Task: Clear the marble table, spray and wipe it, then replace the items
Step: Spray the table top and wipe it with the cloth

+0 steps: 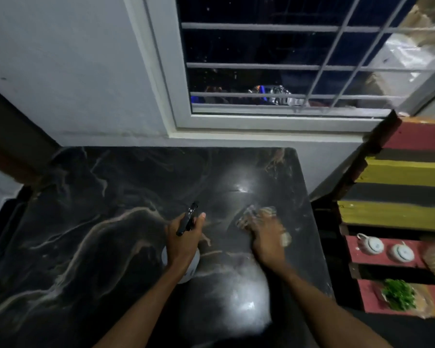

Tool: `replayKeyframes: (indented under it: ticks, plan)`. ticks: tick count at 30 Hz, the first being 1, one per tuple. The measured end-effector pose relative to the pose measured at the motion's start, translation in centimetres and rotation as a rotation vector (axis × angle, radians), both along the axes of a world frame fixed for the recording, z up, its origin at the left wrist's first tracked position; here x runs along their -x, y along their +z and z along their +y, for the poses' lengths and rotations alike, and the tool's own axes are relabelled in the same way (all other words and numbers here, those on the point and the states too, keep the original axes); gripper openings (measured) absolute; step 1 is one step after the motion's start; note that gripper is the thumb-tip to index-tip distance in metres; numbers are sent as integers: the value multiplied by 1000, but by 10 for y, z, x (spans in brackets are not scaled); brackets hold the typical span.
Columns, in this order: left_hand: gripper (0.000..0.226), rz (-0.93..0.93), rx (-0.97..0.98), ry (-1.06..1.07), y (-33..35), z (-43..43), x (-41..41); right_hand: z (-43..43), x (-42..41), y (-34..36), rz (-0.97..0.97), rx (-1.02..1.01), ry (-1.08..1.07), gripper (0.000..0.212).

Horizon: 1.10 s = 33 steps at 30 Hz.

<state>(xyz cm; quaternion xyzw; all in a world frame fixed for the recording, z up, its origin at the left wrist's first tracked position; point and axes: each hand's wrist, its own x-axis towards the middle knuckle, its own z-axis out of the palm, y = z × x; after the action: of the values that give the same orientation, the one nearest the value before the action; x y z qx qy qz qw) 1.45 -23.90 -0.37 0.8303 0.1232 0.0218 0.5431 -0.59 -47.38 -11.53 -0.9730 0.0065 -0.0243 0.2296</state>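
The black marble table (91, 247) with pale veins fills the lower middle of the view. My left hand (183, 239) grips a spray bottle (187, 218) with a black trigger head and a white body, held over the table's middle. My right hand (266, 237) presses a crumpled pale cloth (251, 216) flat on the tabletop to the right; hand and cloth are motion-blurred. Wet, shiny patches show on the marble near the cloth and near the front edge.
A wall and a barred window (274, 64) stand behind the table. To the right is a red, yellow and black striped shelf (407, 172) holding two white teapots (371, 244) and a small green plant (398, 293). A dark gap separates table and shelf.
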Motion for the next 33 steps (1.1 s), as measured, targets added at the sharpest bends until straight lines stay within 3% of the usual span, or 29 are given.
replayKeyframes:
  ticks: [2,3,5,8,10,11,14,15,21,23,29,33]
  plan:
    - [44,-27,14,-6,-3,11,-18,-17,-43,15,75,-38,-528,61]
    - [45,-51,9,-16,-5,18,-29,-8,-57,18,106,-11,-618,65]
    - [45,-70,-12,-17,-9,29,-50,37,-68,17,68,27,-371,67]
    - [42,-103,-23,-16,-11,41,-80,105,-66,5,117,25,275,62]
    - [40,-128,-27,-18,-11,45,-99,96,-94,-1,53,86,399,60]
    - [43,-147,-29,-19,-11,46,-108,83,-114,-4,29,104,282,60]
    - [42,-196,-29,-36,-10,48,-132,51,-159,10,42,16,-351,66]
    - [41,-207,-37,-46,-10,48,-139,57,-167,13,47,4,-404,68]
    - [36,-278,-163,-51,-8,52,-182,150,-214,4,55,47,364,74]
    - [35,-304,-182,-61,-8,51,-190,132,-240,2,56,114,415,74]
    - [36,-303,-109,-119,-6,36,-191,-47,-256,10,139,154,-299,68]
    - [38,-262,-101,-149,-12,19,-179,-118,-208,9,213,184,-427,71]
